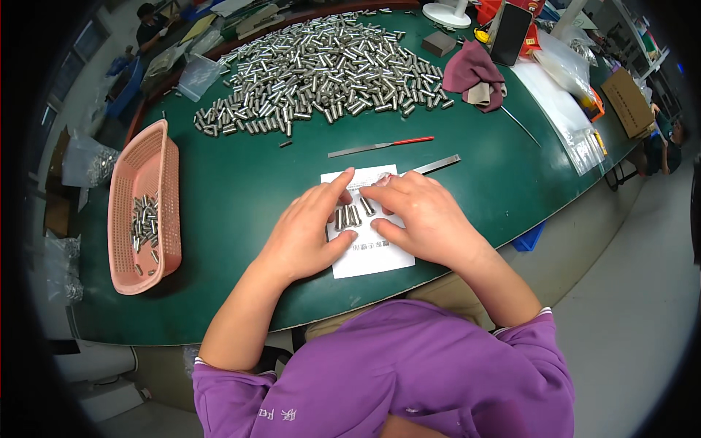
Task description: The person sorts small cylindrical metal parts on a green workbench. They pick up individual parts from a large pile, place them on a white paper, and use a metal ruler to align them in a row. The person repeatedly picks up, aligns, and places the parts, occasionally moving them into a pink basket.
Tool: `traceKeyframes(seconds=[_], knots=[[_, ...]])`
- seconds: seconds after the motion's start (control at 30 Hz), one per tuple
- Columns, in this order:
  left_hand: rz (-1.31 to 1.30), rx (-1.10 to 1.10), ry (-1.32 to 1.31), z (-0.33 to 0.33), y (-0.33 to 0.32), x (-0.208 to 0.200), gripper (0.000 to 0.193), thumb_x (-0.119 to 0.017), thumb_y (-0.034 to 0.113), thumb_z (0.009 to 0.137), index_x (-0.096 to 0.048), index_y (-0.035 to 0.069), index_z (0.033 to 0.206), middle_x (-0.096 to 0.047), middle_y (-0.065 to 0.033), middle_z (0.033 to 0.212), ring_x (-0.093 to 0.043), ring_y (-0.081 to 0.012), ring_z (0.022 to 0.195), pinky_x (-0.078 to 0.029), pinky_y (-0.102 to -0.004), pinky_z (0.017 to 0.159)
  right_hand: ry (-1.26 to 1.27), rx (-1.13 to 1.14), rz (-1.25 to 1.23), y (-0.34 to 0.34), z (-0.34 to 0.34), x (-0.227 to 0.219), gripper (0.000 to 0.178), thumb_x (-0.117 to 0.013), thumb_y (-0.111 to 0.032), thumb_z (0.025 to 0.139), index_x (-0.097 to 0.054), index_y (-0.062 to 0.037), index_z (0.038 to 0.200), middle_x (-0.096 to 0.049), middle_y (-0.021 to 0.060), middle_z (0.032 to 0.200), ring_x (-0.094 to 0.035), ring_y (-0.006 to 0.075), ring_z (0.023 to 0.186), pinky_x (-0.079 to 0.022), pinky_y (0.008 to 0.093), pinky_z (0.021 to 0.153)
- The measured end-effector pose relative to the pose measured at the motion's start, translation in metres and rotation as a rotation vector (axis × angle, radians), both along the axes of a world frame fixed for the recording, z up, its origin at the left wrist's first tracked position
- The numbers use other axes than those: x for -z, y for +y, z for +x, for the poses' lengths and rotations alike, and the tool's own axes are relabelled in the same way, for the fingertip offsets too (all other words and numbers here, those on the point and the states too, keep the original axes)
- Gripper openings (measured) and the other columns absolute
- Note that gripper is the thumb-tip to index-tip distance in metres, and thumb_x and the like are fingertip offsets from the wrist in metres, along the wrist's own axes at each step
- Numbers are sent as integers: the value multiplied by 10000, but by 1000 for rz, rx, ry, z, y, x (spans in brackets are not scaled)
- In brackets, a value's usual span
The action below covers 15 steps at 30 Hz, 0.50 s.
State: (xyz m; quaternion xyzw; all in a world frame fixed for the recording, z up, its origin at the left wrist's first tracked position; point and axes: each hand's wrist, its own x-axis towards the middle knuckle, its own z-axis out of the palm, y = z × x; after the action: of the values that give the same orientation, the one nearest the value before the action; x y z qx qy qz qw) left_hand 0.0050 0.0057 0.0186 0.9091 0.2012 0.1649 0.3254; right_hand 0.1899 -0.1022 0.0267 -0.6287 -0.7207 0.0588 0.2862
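Observation:
On a white printed sheet, several short metal pins stand side by side in a row, and one more pin lies just right of them. My left hand curves around the row's left side with thumb and fingers apart; its thumb tip is close to the pins' near ends. My right hand is at the other side, index finger and thumb spread beside the single pin. Whether any fingertip touches a pin I cannot tell. Beyond the right hand, a flat steel bar sticks out, its near end hidden.
A large heap of metal pins covers the table's far side. The pink basket at left holds more pins. A red-handled file lies beyond the sheet. At far right are a maroon cloth, a phone and plastic bags.

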Motion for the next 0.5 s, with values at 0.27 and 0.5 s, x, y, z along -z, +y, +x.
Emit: traceKeyframes(seconds=[0.27,0.5], knots=[[-89,-6,-25,2,-4,3,849,-715,50,702,-312,74,1450,-592,-68,1040,-514,-196,770,-474,-334,761,114,6,-48,4,-5,11,320,-700,-119,727,-654,-123,1044,-614,28,807,-590,264,861,-469,398,804],[-117,-2,-27,3,-10,5,847,-724,36,703,-315,66,1444,-597,-59,990,-508,-185,764,-471,-319,740,122,8,-91,-2,-3,7,288,-704,-140,728,-652,-115,1010,-618,42,873,-578,263,931,-452,404,829]])
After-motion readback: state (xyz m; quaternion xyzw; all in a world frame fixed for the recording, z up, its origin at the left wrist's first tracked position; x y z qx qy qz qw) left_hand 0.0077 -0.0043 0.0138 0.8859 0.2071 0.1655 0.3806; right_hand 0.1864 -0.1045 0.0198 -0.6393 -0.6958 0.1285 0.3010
